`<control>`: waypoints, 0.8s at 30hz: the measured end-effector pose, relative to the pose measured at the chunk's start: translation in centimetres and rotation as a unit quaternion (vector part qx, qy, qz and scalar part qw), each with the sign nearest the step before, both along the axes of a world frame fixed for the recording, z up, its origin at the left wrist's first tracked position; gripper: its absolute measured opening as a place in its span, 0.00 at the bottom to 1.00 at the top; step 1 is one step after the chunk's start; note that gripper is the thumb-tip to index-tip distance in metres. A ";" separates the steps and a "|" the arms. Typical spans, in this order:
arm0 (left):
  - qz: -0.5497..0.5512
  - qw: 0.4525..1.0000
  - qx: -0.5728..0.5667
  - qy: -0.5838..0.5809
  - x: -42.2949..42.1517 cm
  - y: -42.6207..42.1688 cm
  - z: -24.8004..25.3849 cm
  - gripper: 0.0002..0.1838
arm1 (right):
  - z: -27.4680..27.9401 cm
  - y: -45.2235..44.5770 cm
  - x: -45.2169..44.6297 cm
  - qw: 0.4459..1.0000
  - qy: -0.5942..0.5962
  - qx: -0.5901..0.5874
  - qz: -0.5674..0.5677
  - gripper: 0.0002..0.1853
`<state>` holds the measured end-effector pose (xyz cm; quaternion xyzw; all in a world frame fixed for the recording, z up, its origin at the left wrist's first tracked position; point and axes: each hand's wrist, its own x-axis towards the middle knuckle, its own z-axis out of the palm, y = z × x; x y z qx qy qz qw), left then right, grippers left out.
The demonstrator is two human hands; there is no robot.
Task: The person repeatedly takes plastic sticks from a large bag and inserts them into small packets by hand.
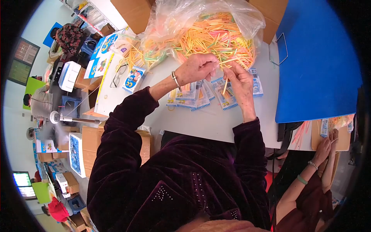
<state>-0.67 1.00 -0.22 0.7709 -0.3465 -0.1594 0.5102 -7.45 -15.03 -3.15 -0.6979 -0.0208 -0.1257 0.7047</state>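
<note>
Because they are so thin, the sticks [225, 86] in the right hand [240, 79] look very light. They seem stiff, but I think they could bend or snap if someone squeezed hard. Their sides may be a bit slippery, so a soft pinch near the middle looks like a good way to take hold. They are pale yellow, long and straight. One points down from the right hand, and another lies slantwise in the gap next to the left hand [198, 69]. The right fingers are closed in a pinch on the sticks. The left fingers are curled, with their tips just beside the end of the slanted stick, but I cannot tell if they grip it. A shiny bangle [176, 80] is on the left wrist.

The sticks are up above the white surface [220, 123]. Flat blue and white packets [185, 94] lie on it near the hands, and some show sticks inside. Just past the hands, a big clear bag [251, 17] is open, with a pile [212, 36] of yellow, orange, pink and green sticks in it. Off to the left, eyeglasses [116, 78] lie near one more packet [134, 79]. To the right is a big blue board [320, 58]. Past its lower edge, another person's hands [324, 150] are close together.
</note>
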 end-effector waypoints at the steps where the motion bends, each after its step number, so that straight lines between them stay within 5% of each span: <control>1: 0.005 1.000 -0.003 0.028 0.0 0.0 0.0 0.09 | 0.0 -0.1 0.0 1.000 -0.004 0.009 -0.004 0.08; 8: -0.027 0.997 0.059 -0.041 0.1 0.0 -0.7 0.10 | -0.3 -0.4 -0.2 0.995 -0.061 -0.074 -0.032 0.06; 11: -0.014 0.996 -0.001 0.088 0.7 -0.3 -0.8 0.09 | -0.1 0.9 -0.6 0.934 -0.235 -0.239 -0.123 0.05; 15: 0.152 0.970 -0.076 0.174 3.9 0.5 -1.3 0.09 | 1.4 0.6 -2.0 0.929 -0.243 -0.247 -0.128 0.04; 20: 0.078 0.958 -0.156 0.226 2.0 -0.4 0.9 0.13 | 0.5 -1.4 0.0 0.998 0.029 -0.039 0.043 0.04; 24: 0.048 0.927 -0.187 0.320 -0.4 -1.6 0.9 0.12 | 1.4 -0.3 0.7 0.998 0.000 -0.055 0.028 0.07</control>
